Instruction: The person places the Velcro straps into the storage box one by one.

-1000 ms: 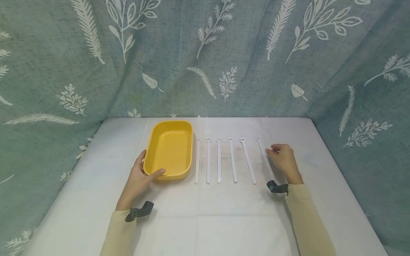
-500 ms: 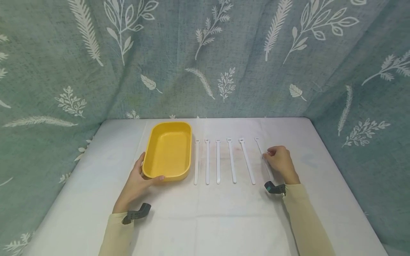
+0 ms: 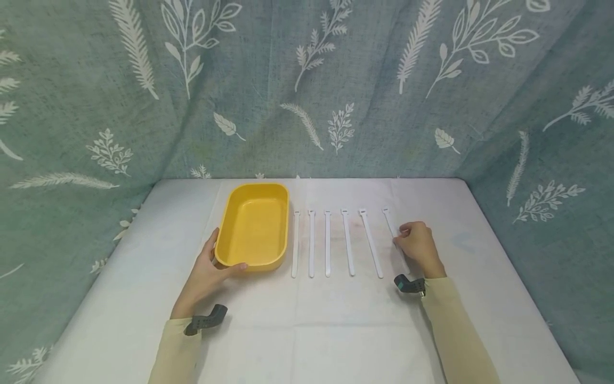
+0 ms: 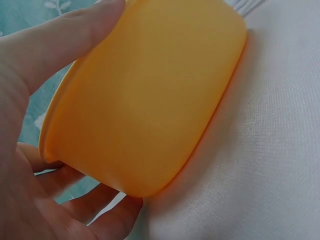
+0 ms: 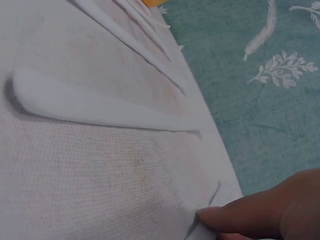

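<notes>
In the head view a yellow rectangular bin [image 3: 254,229] stands at the left of the row. My left hand [image 3: 205,278] holds its near left corner, thumb over the rim and fingers round the side; the left wrist view shows the bin's outer wall [image 4: 150,110] between thumb and fingers. My right hand [image 3: 419,248] pinches the rightmost white cable strap [image 3: 389,222], which has a slotted head, near its middle. In the right wrist view the thumb [image 5: 245,218] lies on that strap's edge; the other fingertips are mostly hidden.
Several more white cable straps [image 3: 328,242] lie side by side between the bin and my right hand, slotted heads at the far end. A white cloth [image 3: 336,330] covers the table. A green leaf-patterned curtain [image 3: 268,106] hangs behind and at both sides.
My right hand has moved slightly left and nearer to me along the rightmost strap, its fingers closing on it. The left hand and the bin stay in place.
</notes>
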Action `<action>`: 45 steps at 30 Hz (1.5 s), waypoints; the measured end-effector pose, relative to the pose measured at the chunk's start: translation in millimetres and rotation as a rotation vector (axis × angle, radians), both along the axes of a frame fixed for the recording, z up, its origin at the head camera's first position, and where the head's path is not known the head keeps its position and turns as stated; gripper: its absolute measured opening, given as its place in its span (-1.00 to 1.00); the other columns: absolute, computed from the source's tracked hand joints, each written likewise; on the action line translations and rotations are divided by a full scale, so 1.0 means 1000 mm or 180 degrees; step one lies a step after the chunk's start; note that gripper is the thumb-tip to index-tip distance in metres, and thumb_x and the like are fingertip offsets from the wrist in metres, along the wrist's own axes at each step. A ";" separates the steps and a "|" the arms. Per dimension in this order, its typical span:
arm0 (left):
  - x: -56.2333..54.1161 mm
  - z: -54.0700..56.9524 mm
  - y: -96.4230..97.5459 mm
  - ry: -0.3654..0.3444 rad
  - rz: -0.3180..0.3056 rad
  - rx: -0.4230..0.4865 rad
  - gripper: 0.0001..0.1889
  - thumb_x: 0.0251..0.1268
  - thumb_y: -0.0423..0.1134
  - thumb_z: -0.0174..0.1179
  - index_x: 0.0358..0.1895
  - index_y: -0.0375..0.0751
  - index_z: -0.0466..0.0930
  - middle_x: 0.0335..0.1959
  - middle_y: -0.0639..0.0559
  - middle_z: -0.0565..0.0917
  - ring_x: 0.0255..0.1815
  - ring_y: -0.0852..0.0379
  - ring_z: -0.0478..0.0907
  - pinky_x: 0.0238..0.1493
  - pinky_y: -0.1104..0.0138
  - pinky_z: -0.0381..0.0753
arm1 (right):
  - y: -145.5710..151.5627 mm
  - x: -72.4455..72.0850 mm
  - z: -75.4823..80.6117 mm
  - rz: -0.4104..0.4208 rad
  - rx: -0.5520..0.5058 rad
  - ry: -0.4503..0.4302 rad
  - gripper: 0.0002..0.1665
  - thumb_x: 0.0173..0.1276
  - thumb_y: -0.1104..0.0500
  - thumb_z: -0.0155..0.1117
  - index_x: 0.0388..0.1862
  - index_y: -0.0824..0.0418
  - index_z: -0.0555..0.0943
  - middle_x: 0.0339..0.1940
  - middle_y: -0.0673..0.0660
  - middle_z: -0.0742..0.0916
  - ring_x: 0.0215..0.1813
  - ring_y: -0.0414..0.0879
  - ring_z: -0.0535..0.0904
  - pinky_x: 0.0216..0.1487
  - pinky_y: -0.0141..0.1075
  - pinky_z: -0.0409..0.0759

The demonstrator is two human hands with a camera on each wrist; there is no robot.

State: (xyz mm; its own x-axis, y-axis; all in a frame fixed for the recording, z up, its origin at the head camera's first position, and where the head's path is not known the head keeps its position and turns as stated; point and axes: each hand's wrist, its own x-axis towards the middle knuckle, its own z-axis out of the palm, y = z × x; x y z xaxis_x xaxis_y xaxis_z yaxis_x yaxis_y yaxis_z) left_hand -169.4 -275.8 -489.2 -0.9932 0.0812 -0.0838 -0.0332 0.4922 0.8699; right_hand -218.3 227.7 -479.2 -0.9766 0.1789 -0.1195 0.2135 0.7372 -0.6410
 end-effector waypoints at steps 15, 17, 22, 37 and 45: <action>-0.002 -0.006 -0.001 0.0152 -0.0039 0.0069 0.30 0.17 -0.05 0.55 0.72 -0.01 -0.36 0.74 -0.12 -0.05 0.68 -0.27 0.12 0.58 -0.06 0.41 | 0.009 0.000 0.001 0.0176 -0.0192 -0.0260 -0.61 0.45 0.22 0.21 0.13 0.43 0.68 0.06 0.42 0.76 -0.01 0.15 0.69 0.02 -0.08 0.77; -0.003 -0.006 -0.001 0.0174 -0.0044 0.0111 0.29 0.18 -0.07 0.55 0.72 0.01 -0.35 0.74 -0.11 -0.03 0.68 -0.27 0.12 0.58 -0.07 0.40 | 0.010 0.000 0.001 0.0220 -0.0205 -0.0251 -0.61 0.45 0.23 0.21 0.13 0.44 0.68 0.06 0.42 0.76 -0.01 0.14 0.70 0.01 -0.10 0.77; -0.003 -0.005 -0.001 0.0189 -0.0055 0.0220 0.27 0.19 -0.10 0.54 0.72 0.04 -0.33 0.73 -0.10 0.01 0.68 -0.26 0.12 0.61 -0.11 0.35 | 0.011 -0.004 0.001 0.0254 -0.0257 -0.0210 -0.61 0.44 0.24 0.23 0.13 0.46 0.67 -0.06 0.38 0.79 -0.14 0.04 0.73 -0.09 -0.21 0.77; -0.003 -0.009 -0.002 0.0180 -0.0070 0.0259 0.26 0.21 -0.11 0.52 0.72 0.02 -0.34 0.73 -0.10 0.00 0.69 -0.25 0.08 0.64 -0.13 0.29 | 0.009 -0.004 0.001 0.0117 -0.0706 -0.0273 -0.61 0.46 0.18 0.25 0.16 0.38 0.65 -0.09 0.31 0.81 -0.25 -0.11 0.73 -0.17 -0.39 0.66; -0.004 -0.009 -0.002 0.0201 -0.0094 0.0289 0.26 0.21 -0.11 0.53 0.72 0.09 -0.34 0.73 -0.07 0.01 0.69 -0.24 0.09 0.64 -0.15 0.28 | 0.007 -0.004 0.003 0.0096 -0.1133 -0.0317 -0.57 0.46 0.17 0.26 0.20 0.41 0.62 -0.06 0.31 0.81 -0.29 -0.20 0.72 -0.26 -0.46 0.73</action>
